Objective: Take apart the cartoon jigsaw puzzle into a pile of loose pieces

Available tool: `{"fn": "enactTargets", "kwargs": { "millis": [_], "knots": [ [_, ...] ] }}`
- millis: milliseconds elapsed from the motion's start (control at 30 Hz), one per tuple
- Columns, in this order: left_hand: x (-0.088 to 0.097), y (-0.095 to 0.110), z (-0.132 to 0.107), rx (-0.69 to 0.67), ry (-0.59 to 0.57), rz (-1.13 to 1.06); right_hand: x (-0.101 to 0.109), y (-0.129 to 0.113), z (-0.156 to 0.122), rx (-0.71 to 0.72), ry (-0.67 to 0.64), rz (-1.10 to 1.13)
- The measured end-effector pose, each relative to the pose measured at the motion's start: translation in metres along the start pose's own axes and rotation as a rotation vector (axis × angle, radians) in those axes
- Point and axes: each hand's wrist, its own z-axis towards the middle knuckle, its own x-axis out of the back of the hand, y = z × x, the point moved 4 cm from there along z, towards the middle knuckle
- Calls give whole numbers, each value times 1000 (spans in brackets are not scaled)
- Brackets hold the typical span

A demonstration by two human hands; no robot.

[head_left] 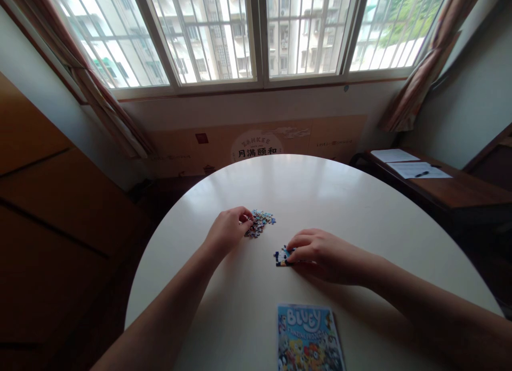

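My left hand (230,228) is at the left edge of a loose heap of jigsaw puzzle pieces (262,224). Its fingers curl in toward the thumb, touching the heap; anything pinched between the tips is hidden. Closer to me and to the right, my right hand (320,252) has its thumb and fingers closed over a small joined section of puzzle pieces (282,258), blue, white and black, lying flat on the table. Part of that section is covered by the fingers.
Both forearms rest over a round white table (172,285). A colourful "Bluey" picture card or case (306,333) lies near me. Beyond are a printed cardboard panel (340,139) and barred windows. At right, papers (420,170) and a pen lie on a dark desk (460,192).
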Motion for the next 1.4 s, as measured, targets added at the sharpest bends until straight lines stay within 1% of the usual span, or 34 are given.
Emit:
{"fn": "enactTargets", "kwargs": {
  "millis": [133, 267, 333, 433, 500, 600, 767, 1067, 1400],
  "knots": [
    [5, 2, -1, -1, 22, 68, 0, 1, 0, -6, -8, -3],
    [9, 14, -6, -66, 39, 106, 0, 1, 0, -12, -20, 2],
    [6, 24, -12, -142, -2, 91, 0, 0, 0, -10, -17, 1],
    [-4, 41, -23, -268, -126, 88, 1, 0, 0, -5, -14, -1],
    [-12, 48, -30, -307, -201, 108, 0, 1, 0, -7, -19, -7],
    [-21, 51, -35, -300, -250, 140, -2, 3, 0, -19, -17, -26],
    [-29, 52, -37, -271, -275, 190, -4, 4, 0, -31, -7, -45],
    [-33, 59, -38, -267, -281, 200, -4, 3, 0, -18, 9, -44],
    [-36, 56, -36, -227, -280, 147, -5, 4, -1, -31, 2, -62]
  ]
}}
